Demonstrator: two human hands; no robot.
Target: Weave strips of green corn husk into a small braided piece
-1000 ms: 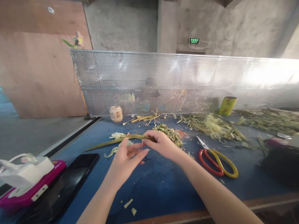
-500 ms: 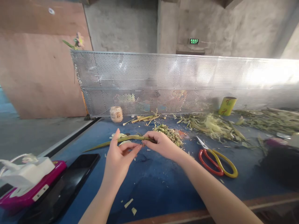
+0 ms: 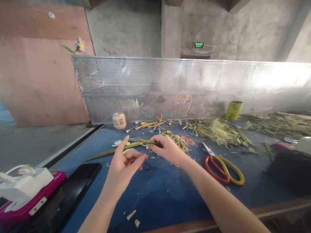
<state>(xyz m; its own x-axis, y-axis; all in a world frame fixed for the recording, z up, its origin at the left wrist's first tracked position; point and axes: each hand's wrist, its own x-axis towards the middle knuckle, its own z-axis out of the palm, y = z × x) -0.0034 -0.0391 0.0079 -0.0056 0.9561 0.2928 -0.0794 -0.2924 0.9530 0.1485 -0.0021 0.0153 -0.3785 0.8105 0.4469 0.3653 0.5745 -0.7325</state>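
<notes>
My blue table [image 3: 155,200] spreads beneath me. Toward its far edge from my palms lies the long stem [image 3: 107,152], one end clamped in my right hand [image 3: 167,149], knuckles up; my left hand [image 3: 127,161] tilts open, index raised, thumb and middle fingertips together.

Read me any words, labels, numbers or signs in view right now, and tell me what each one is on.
"安全出口" and, beneath it, "EXIT": both on the green-lit sign on the concrete wall.
Round white sticker on the brown panel: too small to read.
Yellow-green cylinder: dark red and green markings, too blurred to read.
</notes>
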